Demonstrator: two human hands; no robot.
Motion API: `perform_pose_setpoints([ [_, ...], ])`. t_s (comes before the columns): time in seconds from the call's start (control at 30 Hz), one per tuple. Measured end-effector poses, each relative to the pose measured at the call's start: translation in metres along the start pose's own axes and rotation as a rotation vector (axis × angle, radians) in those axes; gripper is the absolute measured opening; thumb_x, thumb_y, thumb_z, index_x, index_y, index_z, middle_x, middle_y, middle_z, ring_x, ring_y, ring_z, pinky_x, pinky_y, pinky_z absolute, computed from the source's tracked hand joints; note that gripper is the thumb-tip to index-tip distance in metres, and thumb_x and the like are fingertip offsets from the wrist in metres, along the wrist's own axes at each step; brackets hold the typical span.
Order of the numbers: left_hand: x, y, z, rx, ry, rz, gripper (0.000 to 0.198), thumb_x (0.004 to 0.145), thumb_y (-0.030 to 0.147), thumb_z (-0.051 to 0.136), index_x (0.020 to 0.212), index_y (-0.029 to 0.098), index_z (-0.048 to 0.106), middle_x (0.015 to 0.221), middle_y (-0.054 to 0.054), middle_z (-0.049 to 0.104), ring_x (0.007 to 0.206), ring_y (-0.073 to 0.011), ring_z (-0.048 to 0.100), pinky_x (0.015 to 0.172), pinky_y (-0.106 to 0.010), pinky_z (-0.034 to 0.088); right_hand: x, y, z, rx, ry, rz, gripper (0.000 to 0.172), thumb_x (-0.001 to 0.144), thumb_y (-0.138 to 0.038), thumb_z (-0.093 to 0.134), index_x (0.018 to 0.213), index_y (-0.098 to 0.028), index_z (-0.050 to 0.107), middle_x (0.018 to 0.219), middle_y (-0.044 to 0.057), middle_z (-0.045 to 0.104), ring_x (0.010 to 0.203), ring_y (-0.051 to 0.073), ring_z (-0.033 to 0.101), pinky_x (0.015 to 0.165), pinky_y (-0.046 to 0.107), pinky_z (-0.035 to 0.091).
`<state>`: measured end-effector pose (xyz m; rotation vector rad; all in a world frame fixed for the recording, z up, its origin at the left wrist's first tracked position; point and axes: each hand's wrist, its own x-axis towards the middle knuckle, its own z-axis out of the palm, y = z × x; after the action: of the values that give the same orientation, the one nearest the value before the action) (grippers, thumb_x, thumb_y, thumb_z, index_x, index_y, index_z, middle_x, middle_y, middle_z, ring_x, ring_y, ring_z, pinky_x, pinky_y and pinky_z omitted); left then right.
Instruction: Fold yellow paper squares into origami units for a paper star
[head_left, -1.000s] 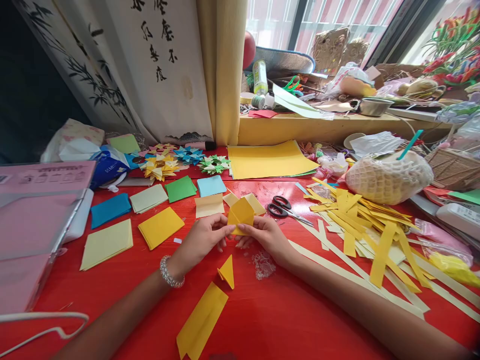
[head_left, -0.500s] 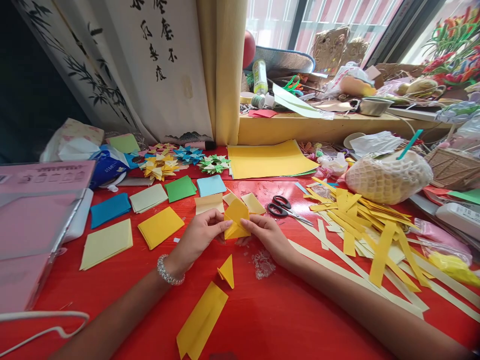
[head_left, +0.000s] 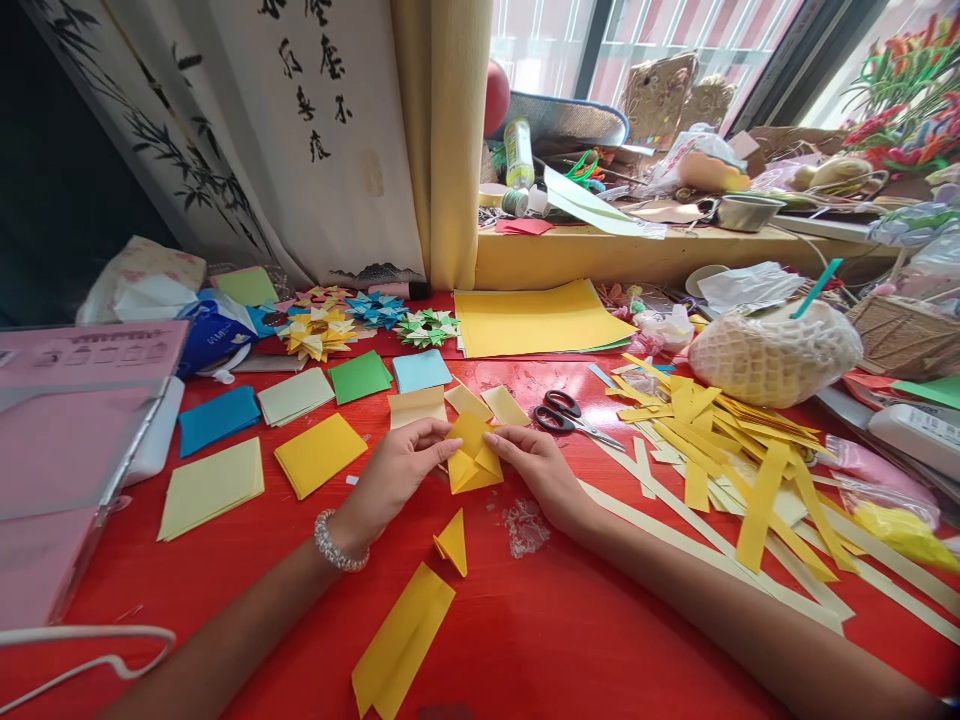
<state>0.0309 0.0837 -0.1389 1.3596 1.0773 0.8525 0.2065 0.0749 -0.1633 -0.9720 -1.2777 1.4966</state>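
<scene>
Between my two hands is a small folded piece of yellow paper (head_left: 474, 458), with crease lines and triangular flaps on its face. My left hand (head_left: 405, 465) pinches its left edge between thumb and fingers. On the opposite edge, my right hand (head_left: 536, 470) pinches it the same way. Closer to me on the table lie a small folded yellow triangle (head_left: 453, 545) and a longer folded yellow strip (head_left: 403, 640). Just beyond the hands are cream paper pieces (head_left: 417, 407). Black-handled scissors (head_left: 574, 415) rest to the right, blades pointing right.
Stacks of coloured paper, among them a yellow stack (head_left: 321, 455), lie left on the red table (head_left: 570, 630). Folded paper stars (head_left: 319, 333) sit behind them. Cut yellow strips (head_left: 765, 510) are heaped at right, beside a netted fruit (head_left: 776, 350) with a straw.
The folded yellow paper has dropped slightly lower between my fingers, showing more of its lower edge. Both hands stay in nearly the same place.
</scene>
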Motion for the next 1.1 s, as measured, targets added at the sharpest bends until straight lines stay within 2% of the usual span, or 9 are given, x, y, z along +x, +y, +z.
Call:
perform_pose_setpoints([
  [0.1, 0.0, -0.0012, -0.0003, -0.017, 0.047, -0.006, 0.037, 0.074, 0.035, 0.064, 0.106, 0.017, 0.058, 0.079, -0.002, 0.063, 0.073, -0.0162, 0.059, 0.064, -0.026, 0.05, -0.0001, 0.0005, 0.0001, 0.026, 0.002, -0.008, 0.032, 0.079, -0.046, 0.059, 0.086, -0.015, 0.064, 0.085, 0.004, 0.062, 0.079, 0.019, 0.058, 0.068, 0.025, 0.046],
  [0.23, -0.0008, 0.002, 0.0005, -0.061, 0.06, -0.044, 0.044, 0.071, 0.032, 0.067, 0.111, 0.016, 0.058, 0.072, -0.001, 0.064, 0.067, -0.0156, 0.059, 0.059, -0.025, 0.051, 0.0015, 0.0044, -0.001, 0.09, 0.064, -0.03, 0.032, 0.076, -0.041, 0.065, 0.096, -0.017, 0.063, 0.093, 0.005, 0.063, 0.091, 0.023, 0.057, 0.074, 0.028, 0.048],
  [0.3, -0.0011, 0.0041, 0.0011, -0.094, 0.065, -0.062, 0.045, 0.07, 0.029, 0.068, 0.112, 0.016, 0.058, 0.073, -0.001, 0.065, 0.067, -0.0149, 0.059, 0.059, -0.024, 0.051, 0.0023, 0.0055, -0.0016, 0.109, 0.082, -0.031, 0.03, 0.075, -0.04, 0.066, 0.094, -0.017, 0.063, 0.092, 0.005, 0.063, 0.09, 0.022, 0.058, 0.074, 0.028, 0.048],
  [0.5, -0.0008, 0.0009, 0.0, -0.135, 0.05, -0.058, 0.036, 0.073, 0.028, 0.066, 0.108, 0.02, 0.063, 0.089, -0.003, 0.068, 0.071, -0.0139, 0.06, 0.06, -0.021, 0.051, 0.002, 0.0031, -0.001, 0.13, 0.051, -0.003, 0.026, 0.077, -0.04, 0.065, 0.083, -0.014, 0.062, 0.084, 0.005, 0.063, 0.079, 0.021, 0.059, 0.07, 0.028, 0.048],
  [0.7, -0.0008, -0.0002, -0.0009, -0.146, 0.011, -0.028, 0.025, 0.076, 0.027, 0.062, 0.099, 0.019, 0.068, 0.098, -0.005, 0.067, 0.084, -0.0172, 0.061, 0.066, -0.022, 0.051, 0.0009, 0.003, -0.0015, 0.141, 0.041, -0.029, 0.027, 0.078, -0.035, 0.063, 0.099, -0.018, 0.062, 0.095, 0.005, 0.063, 0.087, 0.021, 0.059, 0.074, 0.029, 0.048],
  [0.87, -0.0027, 0.0027, -0.0009, -0.028, 0.021, -0.001, 0.023, 0.077, 0.026, 0.057, 0.096, 0.018, 0.069, 0.092, -0.004, 0.067, 0.077, -0.0149, 0.059, 0.066, -0.021, 0.05, 0.0012, 0.0046, -0.0029, 0.135, 0.042, -0.069, 0.02, 0.083, -0.028, 0.057, 0.097, -0.019, 0.066, 0.101, 0.004, 0.063, 0.096, 0.021, 0.057, 0.077, 0.026, 0.047],
  [1.1, -0.004, 0.0019, -0.0025, 0.104, 0.016, 0.05, 0.025, 0.079, 0.025, 0.052, 0.097, 0.02, 0.068, 0.102, -0.002, 0.065, 0.088, -0.0167, 0.058, 0.073, -0.022, 0.049, 0.0014, 0.0036, -0.0014, 0.153, 0.052, -0.029, 0.019, 0.083, -0.031, 0.059, 0.094, -0.018, 0.064, 0.091, 0.004, 0.063, 0.082, 0.018, 0.059, 0.071, 0.025, 0.047],
])
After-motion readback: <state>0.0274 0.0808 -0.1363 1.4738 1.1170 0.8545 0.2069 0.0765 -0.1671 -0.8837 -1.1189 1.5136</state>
